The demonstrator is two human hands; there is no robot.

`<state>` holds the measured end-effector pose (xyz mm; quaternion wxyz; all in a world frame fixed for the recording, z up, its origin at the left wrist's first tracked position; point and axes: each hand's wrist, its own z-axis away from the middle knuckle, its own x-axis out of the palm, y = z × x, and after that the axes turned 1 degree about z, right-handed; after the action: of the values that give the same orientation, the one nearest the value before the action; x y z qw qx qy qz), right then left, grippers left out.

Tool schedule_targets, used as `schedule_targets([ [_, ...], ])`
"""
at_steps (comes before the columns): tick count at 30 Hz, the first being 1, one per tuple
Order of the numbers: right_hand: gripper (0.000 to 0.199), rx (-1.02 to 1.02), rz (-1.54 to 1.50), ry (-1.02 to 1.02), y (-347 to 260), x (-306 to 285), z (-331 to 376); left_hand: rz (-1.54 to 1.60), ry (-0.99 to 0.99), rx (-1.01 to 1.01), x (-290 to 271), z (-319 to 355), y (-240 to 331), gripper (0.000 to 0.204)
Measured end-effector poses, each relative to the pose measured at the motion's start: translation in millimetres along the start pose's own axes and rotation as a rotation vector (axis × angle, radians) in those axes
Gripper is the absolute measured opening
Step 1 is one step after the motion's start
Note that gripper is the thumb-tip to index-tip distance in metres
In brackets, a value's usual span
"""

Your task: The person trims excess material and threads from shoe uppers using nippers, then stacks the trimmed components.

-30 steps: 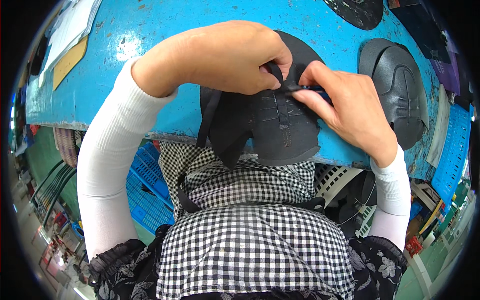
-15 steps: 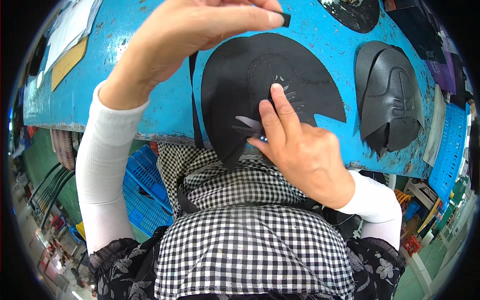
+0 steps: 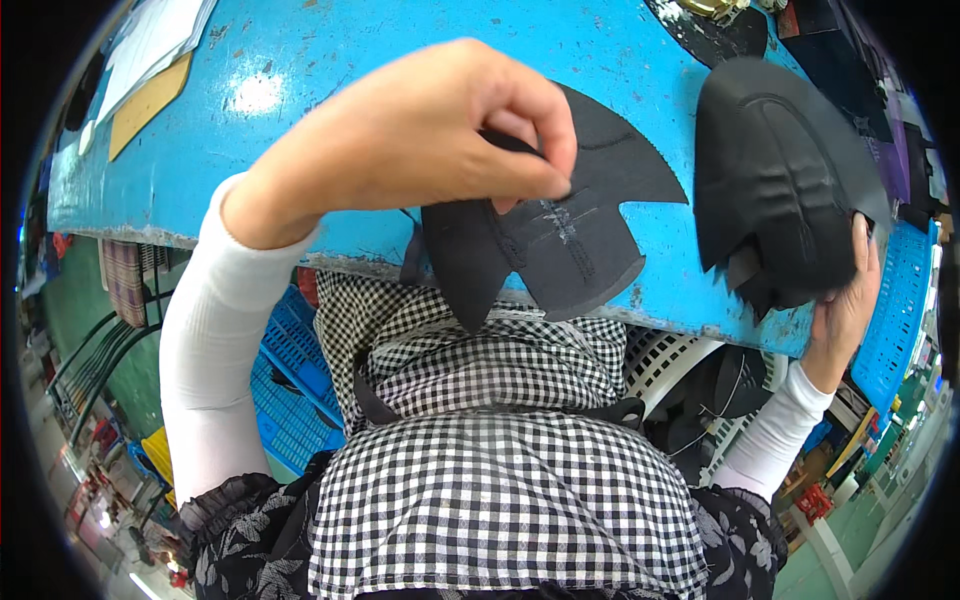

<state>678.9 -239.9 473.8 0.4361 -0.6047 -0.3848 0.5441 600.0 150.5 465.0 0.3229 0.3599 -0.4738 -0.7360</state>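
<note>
Left hand (image 3: 440,135) is over the flat black piece (image 3: 545,265), fingers curled in and thumb near the fingertips. Dark material shows inside the curl; I cannot tell whether it is gripped or lies behind, nor whether the hand is fully closed.

Flat piece lies on the blue counter (image 3: 325,50), stitched and slit, its lower points reaching past the near edge.

Right hand (image 3: 848,315), off to my right, grips the lower right edge of a moulded black piece (image 3: 770,165) — ridged down its middle, tilted. I can't make out whether it touches the counter.

Top left of the counter: white papers (image 3: 160,35) beside a tan card (image 3: 150,105). Below the edge, a blue basket (image 3: 300,340) on the left — a white one (image 3: 670,360) toward the right.
</note>
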Motion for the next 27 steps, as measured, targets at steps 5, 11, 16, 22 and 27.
schedule_targets([
  [5,0.031,-0.121,-0.1,-0.206,-7,-13,7,-0.211,-0.015,0.084,20,-13,-11,0.01],
  [11,0.02,-0.161,0.136,-0.699,-11,81,50,-0.356,0.158,0.108,35,-14,-26,0.007],
  [16,0.016,-0.62,0.443,-1.062,-17,128,38,-0.411,0.217,0.163,38,-13,-33,0.011],
  [22,0.018,-1.021,0.575,-1.095,-18,150,33,-0.733,0.337,0.221,24,-7,-33,0.019],
  [27,0.016,-0.974,0.454,-1.227,-16,157,21,-0.625,0.277,0.234,13,-5,-35,0.017],
])
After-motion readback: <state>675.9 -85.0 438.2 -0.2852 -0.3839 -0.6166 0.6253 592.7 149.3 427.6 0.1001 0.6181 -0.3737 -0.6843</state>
